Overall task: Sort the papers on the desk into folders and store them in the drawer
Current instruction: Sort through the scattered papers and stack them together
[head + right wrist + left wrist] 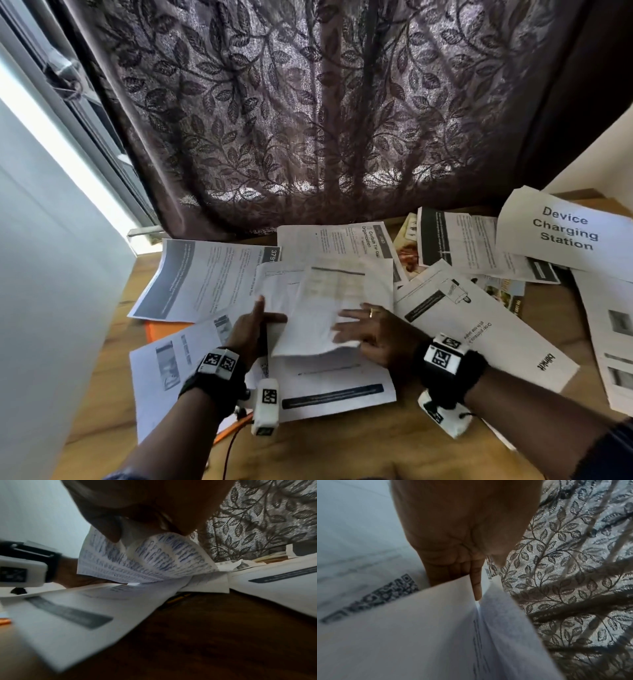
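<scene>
Loose printed papers cover the wooden desk [342, 452]. At its middle I hold a small stack of white sheets [318, 308] between both hands. My left hand [265, 313] holds the stack's left edge, thumb lying on the top sheet; in the left wrist view one finger [476, 585] runs down between two sheets [402, 628] and the other fingers are hidden behind paper. My right hand [352, 329] lies over the stack's right side. From the right wrist its thumb and fingers [111, 534] pinch a text-covered sheet [137, 563] that curls up off the pile. An orange folder [161, 330] shows under papers at the left.
A "Device Charging Station" sheet [565, 233] lies at the back right among leaflets. A dark leaf-patterned curtain [325, 120] hangs behind the desk, and a pale wall [51, 274] borders its left side. A thin orange object [236, 425] lies near my left wrist.
</scene>
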Motion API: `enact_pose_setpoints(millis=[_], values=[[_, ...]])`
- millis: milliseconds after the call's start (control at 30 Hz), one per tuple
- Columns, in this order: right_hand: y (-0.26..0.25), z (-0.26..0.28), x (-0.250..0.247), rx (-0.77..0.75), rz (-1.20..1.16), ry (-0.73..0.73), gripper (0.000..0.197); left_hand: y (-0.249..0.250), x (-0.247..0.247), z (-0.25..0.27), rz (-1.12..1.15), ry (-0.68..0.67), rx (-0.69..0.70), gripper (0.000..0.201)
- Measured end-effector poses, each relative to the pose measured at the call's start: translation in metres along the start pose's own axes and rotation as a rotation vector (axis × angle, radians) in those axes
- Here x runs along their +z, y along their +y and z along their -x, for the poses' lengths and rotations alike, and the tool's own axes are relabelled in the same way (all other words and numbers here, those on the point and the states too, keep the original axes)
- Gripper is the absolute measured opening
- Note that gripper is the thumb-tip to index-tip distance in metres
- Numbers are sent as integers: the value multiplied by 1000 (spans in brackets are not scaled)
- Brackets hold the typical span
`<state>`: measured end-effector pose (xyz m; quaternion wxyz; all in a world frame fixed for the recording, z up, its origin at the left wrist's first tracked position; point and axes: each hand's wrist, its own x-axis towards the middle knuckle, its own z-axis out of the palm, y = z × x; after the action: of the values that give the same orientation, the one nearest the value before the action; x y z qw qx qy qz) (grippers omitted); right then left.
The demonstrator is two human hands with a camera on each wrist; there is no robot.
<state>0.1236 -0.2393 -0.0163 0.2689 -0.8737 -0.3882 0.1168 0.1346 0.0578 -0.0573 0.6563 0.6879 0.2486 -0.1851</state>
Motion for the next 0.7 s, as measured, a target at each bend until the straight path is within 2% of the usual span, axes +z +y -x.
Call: enact_pose_setpoints(millis=[67, 133, 233, 333, 433, 500, 533, 600, 667, 700], values=[[-1, 8, 2, -59, 5, -82, 46, 1, 3, 0, 19, 10, 20, 41], [-2, 12, 3, -66, -1, -154, 46, 1, 8, -3, -58, 40, 74, 25], [0, 15, 6, -16, -64, -223, 44, 0, 12, -7, -158, 94, 142, 23], [1, 20, 13, -16, -85, -223, 40, -1, 14, -10, -268, 170, 173, 27], [0, 25, 18, 11, -26, -193, 31, 0, 14, -9, -330, 173, 166, 44], [0, 27, 17, 77, -63, -166, 36, 0, 13, -8, -353, 159, 141, 60], [1, 27, 16, 113, -104, -100, 38, 1, 13, -6, -353, 144, 129, 71], [6, 23, 14, 201, -98, 167, 37, 1, 12, -7, -348, 128, 126, 103], [16, 16, 7, 394, -35, 423, 22, -8, 9, -19, -320, 121, 131, 133], [23, 11, 3, 514, -20, 491, 14, -19, 5, -35, -282, 118, 140, 143]])
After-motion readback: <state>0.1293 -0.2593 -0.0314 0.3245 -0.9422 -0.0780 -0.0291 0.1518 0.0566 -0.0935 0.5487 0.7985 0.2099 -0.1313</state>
